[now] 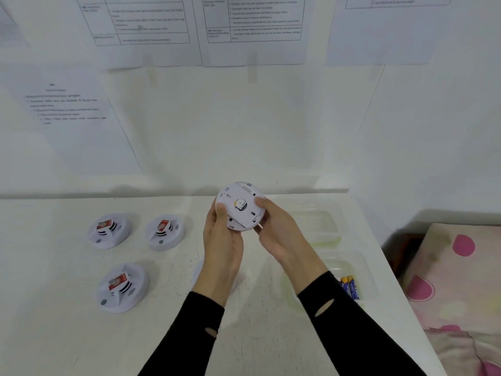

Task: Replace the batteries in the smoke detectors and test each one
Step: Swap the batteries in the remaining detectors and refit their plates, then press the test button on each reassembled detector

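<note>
Stretching under everything, the white table (271, 335) carries three smoke detectors (109, 230) to the left of the raised detector (240, 206). That one is held above the table, back plate toward the person. Left hand (222, 240) and right hand (279, 232) have fingers (260, 203) closed on its rim. It looks light, rigid, smooth plastic; gripping the rim seems safest. Spare batteries (351, 287) lie lower right of it.
</note>
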`<state>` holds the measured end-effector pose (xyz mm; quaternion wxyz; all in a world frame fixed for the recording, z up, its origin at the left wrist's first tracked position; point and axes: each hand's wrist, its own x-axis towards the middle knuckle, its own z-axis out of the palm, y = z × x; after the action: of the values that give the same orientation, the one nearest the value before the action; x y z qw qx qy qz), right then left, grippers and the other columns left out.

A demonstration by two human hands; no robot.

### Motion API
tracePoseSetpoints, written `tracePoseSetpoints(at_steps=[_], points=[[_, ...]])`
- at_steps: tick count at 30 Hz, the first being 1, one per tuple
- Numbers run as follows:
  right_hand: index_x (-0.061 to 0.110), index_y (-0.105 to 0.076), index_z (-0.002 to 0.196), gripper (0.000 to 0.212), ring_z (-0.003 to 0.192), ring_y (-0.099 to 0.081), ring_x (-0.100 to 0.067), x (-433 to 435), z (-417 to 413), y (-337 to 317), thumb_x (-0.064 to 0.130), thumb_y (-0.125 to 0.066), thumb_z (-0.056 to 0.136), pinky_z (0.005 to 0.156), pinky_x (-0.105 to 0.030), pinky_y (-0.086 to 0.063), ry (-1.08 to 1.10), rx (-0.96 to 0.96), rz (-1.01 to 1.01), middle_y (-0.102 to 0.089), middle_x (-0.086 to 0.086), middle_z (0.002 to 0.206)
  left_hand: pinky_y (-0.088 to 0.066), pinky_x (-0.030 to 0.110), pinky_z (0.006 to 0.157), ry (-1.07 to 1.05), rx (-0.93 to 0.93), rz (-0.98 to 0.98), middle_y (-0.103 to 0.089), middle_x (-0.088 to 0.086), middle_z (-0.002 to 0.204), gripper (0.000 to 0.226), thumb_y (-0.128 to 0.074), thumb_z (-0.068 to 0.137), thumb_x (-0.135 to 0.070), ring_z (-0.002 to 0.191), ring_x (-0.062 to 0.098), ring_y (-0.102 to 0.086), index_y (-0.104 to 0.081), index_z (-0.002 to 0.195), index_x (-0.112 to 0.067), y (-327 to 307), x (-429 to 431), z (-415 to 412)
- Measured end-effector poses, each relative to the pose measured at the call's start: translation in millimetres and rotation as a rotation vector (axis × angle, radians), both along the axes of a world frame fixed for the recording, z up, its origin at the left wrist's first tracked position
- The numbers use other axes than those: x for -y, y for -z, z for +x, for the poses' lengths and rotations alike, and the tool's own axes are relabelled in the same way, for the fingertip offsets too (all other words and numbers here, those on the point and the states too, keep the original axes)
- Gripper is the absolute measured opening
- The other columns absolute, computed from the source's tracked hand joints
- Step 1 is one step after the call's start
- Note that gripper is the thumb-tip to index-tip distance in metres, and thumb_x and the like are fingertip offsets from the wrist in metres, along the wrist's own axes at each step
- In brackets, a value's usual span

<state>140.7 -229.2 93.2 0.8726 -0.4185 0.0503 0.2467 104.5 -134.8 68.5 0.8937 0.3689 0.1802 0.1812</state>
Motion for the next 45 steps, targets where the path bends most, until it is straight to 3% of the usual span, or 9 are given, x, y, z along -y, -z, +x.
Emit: tracePoseSetpoints(at_steps=[6, 9, 11, 19, 23, 26, 32, 39, 45], points=[[0.027, -0.062, 0.115, 0.029, 0.110, -0.057, -0.015, 17, 8, 5, 0.009, -0.062, 0.092, 0.090, -0.027, -0.050, -0.086, 0.557, -0.518, -0.057, 0.007, 0.127, -0.047, 0.026, 0.085, 0.318, -0.198, 0.221, -0.057, 0.002, 0.125, 0.057, -0.035, 0.099, -0.059, 0.096, 0.015, -0.056, -0.057, 0.136, -0.022, -8, -55, 3], [0.027, -0.065, 0.104, 0.036, 0.126, -0.044, -0.007, 9, 5, 15, -0.004, -0.056, 0.090, 0.094, -0.011, -0.043, -0.071, 0.708, -0.645, -0.044, 0.007, 0.132, -0.051, 0.029, 0.092, 0.353, -0.179, 0.225, -0.065, 0.009, 0.122, 0.047, -0.033, 0.105, -0.044, 0.110, 0.021, -0.060, -0.063, 0.118, -0.011, -14, -72, 6], [0.025, -0.063, 0.106, 0.042, 0.130, -0.040, -0.002, 2, -1, 26, -0.009, -0.046, 0.090, 0.094, -0.005, -0.040, -0.068, 0.686, -0.630, -0.043, 0.010, 0.135, -0.053, 0.031, 0.095, 0.341, -0.154, 0.297, -0.068, 0.012, 0.125, 0.034, -0.040, 0.106, -0.026, 0.119, 0.024, -0.062, -0.065, 0.119, -0.006, -11, -79, 9], [0.029, -0.037, 0.131, 0.050, 0.113, -0.058, -0.014, -35, -10, 61, 0.014, -0.062, 0.090, 0.097, -0.035, -0.051, 0.052, 0.205, -0.384, -0.051, 0.006, 0.126, -0.055, 0.037, 0.090, 0.306, -0.208, 0.300, -0.060, 0.017, 0.133, 0.037, -0.045, 0.104, -0.006, 0.116, 0.032, -0.062, -0.045, 0.141, -0.006, 18, -95, 11], [0.020, -0.049, 0.131, 0.044, 0.115, -0.057, -0.018, -42, 1, 76, 0.008, -0.057, 0.090, 0.101, -0.038, -0.049, 0.109, 0.116, -0.440, -0.055, 0.000, 0.125, -0.054, 0.038, 0.091, 0.403, -0.263, 0.321, -0.057, 0.013, 0.137, 0.051, -0.049, 0.102, -0.004, 0.121, 0.028, -0.061, -0.036, 0.149, -0.017, 35, -105, 12], [0.022, -0.053, 0.128, 0.041, 0.115, -0.056, -0.021, -42, 15, 80, 0.004, -0.051, 0.091, 0.101, -0.037, -0.048, 0.111, 0.119, -0.506, -0.057, -0.004, 0.122, -0.051, 0.035, 0.097, 0.517, -0.313, 0.434, -0.065, 0.009, 0.126, 0.040, -0.049, 0.099, -0.001, 0.114, 0.023, -0.063, -0.051, 0.136, -0.016, 34, -108, 12], [0.019, -0.049, 0.123, 0.033, 0.107, -0.054, -0.019, -36, 37, 81, 0.002, -0.041, 0.096, 0.074, -0.021, -0.048, 0.062, 0.197, -0.576, -0.054, -0.005, 0.125, -0.048, 0.026, 0.091, 0.418, -0.458, 0.441, -0.060, 0.015, 0.124, 0.021, -0.039, 0.104, -0.012, 0.105, 0.019, -0.057, -0.058, 0.105, -0.003, 48, -106, 16], [0.012, -0.047, 0.131, 0.050, 0.106, -0.052, -0.016, -40, 52, 79, -0.012, -0.027, 0.092, 0.071, -0.015, -0.045, -0.047, 0.276, -0.689, -0.055, -0.007, 0.129, -0.043, 0.027, 0.105, 0.551, -0.529, 0.720, -0.060, 0.009, 0.126, 0.039, -0.031, 0.109, -0.027, 0.113, 0.015, -0.057, -0.068, 0.112, -0.014, 68, -115, 4], [0.014, -0.045, 0.135, 0.054, 0.123, -0.043, -0.012, -49, 53, 76, -0.011, -0.028, 0.091, 0.095, -0.023, -0.038, -0.120, 0.316, -0.730, -0.046, -0.003, 0.143, -0.049, 0.018, 0.088, 0.521, -0.522, 0.796, -0.064, 0.008, 0.122, 0.033, -0.043, 0.106, -0.024, 0.107, 0.017, -0.061, -0.065, 0.123, -0.006, 74, -126, 6]])
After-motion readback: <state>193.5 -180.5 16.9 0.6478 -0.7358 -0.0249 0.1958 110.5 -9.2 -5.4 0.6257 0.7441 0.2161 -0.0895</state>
